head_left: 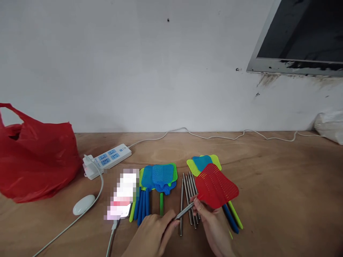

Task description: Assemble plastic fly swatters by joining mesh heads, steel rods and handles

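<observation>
My left hand (151, 233) is closed around the lower end of a metal rod (184, 210), which slants up to the right. At the rod's other end, my right hand (213, 223) pinches the base of a red fly swatter head (216, 187); the joint is hidden by my fingers. Several loose metal rods (187, 189) lie just beyond and between my hands. Left of them are blue and green swatter heads (162, 175) with blue handles (144, 205) below. A yellow-and-blue pair of swatter heads (203, 162) lies behind the red one. Dark blue and lime handles (235, 216) rest right of my right hand.
A phone with a lit, blurred screen (124, 194) lies left of the handles, its white cable (110, 237) running forward. Farther left are a white power strip (118, 156), a white oval object (84, 205) and a red plastic bag (40, 157). A thin cord (209, 137) follows the wall.
</observation>
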The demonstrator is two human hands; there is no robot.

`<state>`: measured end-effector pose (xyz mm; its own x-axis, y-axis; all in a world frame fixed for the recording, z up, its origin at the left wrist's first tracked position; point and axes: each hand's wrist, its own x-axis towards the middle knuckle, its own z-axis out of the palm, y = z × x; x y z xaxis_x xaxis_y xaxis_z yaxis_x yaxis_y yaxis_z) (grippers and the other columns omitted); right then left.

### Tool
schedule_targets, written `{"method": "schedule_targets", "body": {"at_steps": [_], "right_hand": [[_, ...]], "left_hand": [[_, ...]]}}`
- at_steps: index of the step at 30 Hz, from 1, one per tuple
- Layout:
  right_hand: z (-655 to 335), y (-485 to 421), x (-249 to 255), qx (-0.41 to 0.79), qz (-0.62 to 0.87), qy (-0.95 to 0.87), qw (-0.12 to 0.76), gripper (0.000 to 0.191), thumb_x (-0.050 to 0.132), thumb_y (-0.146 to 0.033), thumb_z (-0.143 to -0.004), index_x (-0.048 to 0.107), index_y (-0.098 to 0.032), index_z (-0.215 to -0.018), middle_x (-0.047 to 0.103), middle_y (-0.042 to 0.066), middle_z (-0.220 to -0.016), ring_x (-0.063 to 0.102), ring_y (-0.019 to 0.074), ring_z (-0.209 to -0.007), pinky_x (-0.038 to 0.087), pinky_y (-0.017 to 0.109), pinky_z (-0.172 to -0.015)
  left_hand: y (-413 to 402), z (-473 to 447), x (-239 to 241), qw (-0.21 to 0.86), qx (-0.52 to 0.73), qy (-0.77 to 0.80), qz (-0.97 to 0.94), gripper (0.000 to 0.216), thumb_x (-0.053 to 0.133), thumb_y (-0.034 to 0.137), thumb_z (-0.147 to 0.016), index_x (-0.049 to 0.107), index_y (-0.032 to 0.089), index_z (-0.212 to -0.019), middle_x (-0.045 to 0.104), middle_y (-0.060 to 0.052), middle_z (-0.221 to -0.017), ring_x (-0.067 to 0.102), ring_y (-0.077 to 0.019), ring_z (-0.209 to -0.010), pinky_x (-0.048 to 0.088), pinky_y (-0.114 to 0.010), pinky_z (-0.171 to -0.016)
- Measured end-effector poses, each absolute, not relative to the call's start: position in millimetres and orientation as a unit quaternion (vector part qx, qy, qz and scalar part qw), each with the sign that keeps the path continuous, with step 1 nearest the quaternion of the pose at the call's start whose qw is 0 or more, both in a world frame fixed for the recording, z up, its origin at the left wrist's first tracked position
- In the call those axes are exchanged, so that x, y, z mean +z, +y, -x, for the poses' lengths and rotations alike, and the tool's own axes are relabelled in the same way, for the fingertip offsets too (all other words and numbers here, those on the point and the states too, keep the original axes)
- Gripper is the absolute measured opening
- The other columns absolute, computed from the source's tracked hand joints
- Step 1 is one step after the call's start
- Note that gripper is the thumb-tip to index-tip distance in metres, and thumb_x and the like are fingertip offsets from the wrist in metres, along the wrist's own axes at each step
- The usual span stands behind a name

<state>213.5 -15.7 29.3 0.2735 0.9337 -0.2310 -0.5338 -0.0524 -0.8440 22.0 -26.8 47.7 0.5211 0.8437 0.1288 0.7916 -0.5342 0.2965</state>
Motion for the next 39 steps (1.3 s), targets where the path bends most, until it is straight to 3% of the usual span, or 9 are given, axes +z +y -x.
{"method": "schedule_targets", "body": {"at_steps": [4, 10, 14, 19, 25, 31, 33, 35, 39], "right_hand": [[-227, -9, 37, 0.533, 0.442, -0.18, 0.698, 0.03, 0.096, -0.036, -0.049, 0.076, -0.022, -0.065, 0.073, 0.003, -0.073, 0.058, 0.0137, -0.062, 0.05, 0.024, -0.054], [-203, -20, 30, 0.591, 0.453, -0.208, 0.635, 0.035, 0.095, -0.045, -0.049, 0.078, -0.019, -0.065, 0.074, 0.006, -0.071, 0.058, 0.014, -0.057, 0.048, 0.026, -0.051], [-209, -17, 32, 0.587, 0.442, -0.214, 0.644, 0.033, 0.095, -0.042, -0.052, 0.077, -0.019, -0.068, 0.074, 0.005, -0.072, 0.06, 0.0138, -0.058, 0.049, 0.025, -0.052], [-226, -9, 34, 0.57, 0.439, -0.208, 0.662, 0.041, 0.083, -0.056, -0.066, 0.076, -0.018, -0.079, 0.071, 0.006, -0.066, 0.061, 0.0175, -0.055, 0.05, 0.029, -0.049], [-219, -13, 30, 0.542, 0.458, -0.207, 0.674, 0.048, 0.076, -0.065, -0.069, 0.076, -0.018, -0.078, 0.072, 0.008, -0.067, 0.061, 0.0184, -0.053, 0.048, 0.029, -0.046], [-219, -18, 33, 0.596, 0.436, -0.301, 0.604, 0.041, 0.082, -0.054, -0.069, 0.076, -0.018, -0.09, 0.075, 0.009, -0.079, 0.061, 0.0167, -0.056, 0.051, 0.03, -0.053], [-227, -14, 36, 0.571, 0.452, -0.33, 0.601, 0.042, 0.081, -0.053, -0.071, 0.075, -0.019, -0.096, 0.074, 0.008, -0.077, 0.061, 0.0175, -0.056, 0.05, 0.03, -0.052], [-243, -5, 40, 0.519, 0.492, -0.35, 0.605, 0.046, 0.079, -0.056, -0.072, 0.073, -0.019, -0.1, 0.072, 0.006, -0.073, 0.058, 0.0174, -0.054, 0.046, 0.029, -0.048], [-287, 23, 42, 0.397, 0.602, -0.433, 0.541, 0.056, 0.075, -0.059, -0.072, 0.071, -0.016, -0.107, 0.06, -0.002, -0.052, 0.049, 0.0159, -0.045, 0.035, 0.028, -0.045]], "left_hand": [[-25, -18, 50, 0.103, 0.139, 0.468, -0.866, 0.046, 0.026, 0.04, -0.107, 0.065, 0.025, -0.087, 0.068, -0.001, -0.063, 0.067, -0.0225, -0.057, 0.037, -0.026, -0.05], [-26, -29, 47, 0.109, 0.157, 0.475, -0.859, 0.047, 0.025, 0.037, -0.107, 0.067, 0.025, -0.089, 0.069, -0.003, -0.066, 0.068, -0.0233, -0.059, 0.04, -0.026, -0.052], [-29, -25, 44, 0.164, 0.177, 0.486, -0.84, 0.039, 0.033, 0.043, -0.105, 0.067, 0.026, -0.096, 0.073, -0.002, -0.076, 0.071, -0.0233, -0.069, 0.047, -0.026, -0.06], [-33, -8, 36, 0.221, 0.184, 0.51, -0.81, 0.031, 0.038, 0.038, -0.104, 0.067, 0.028, -0.101, 0.075, 0.0, -0.081, 0.071, -0.021, -0.075, 0.048, -0.024, -0.065], [-36, -14, 26, 0.237, 0.228, 0.513, -0.793, 0.029, 0.04, 0.037, -0.103, 0.066, 0.028, -0.099, 0.076, 0.0, -0.082, 0.071, -0.0211, -0.075, 0.05, -0.024, -0.066], [-36, -38, 22, 0.24, 0.315, 0.479, -0.783, 0.035, 0.033, 0.041, -0.105, 0.065, 0.028, -0.102, 0.077, -0.001, -0.089, 0.073, -0.0191, -0.078, 0.055, -0.021, -0.065], [-34, -38, 26, 0.226, 0.346, 0.487, -0.77, 0.034, 0.032, 0.039, -0.106, 0.062, 0.027, -0.115, 0.075, -0.005, -0.108, 0.073, -0.0206, -0.094, 0.056, -0.023, -0.076], [-32, -32, 30, 0.206, 0.347, 0.502, -0.765, 0.03, 0.036, 0.036, -0.105, 0.061, 0.025, -0.117, 0.074, -0.007, -0.111, 0.072, -0.0214, -0.099, 0.056, -0.026, -0.081], [-28, -21, 35, 0.189, 0.323, 0.515, -0.771, 0.026, 0.038, 0.032, -0.103, 0.064, 0.024, -0.101, 0.074, -0.003, -0.09, 0.073, -0.0185, -0.075, 0.054, -0.024, -0.065]]}}
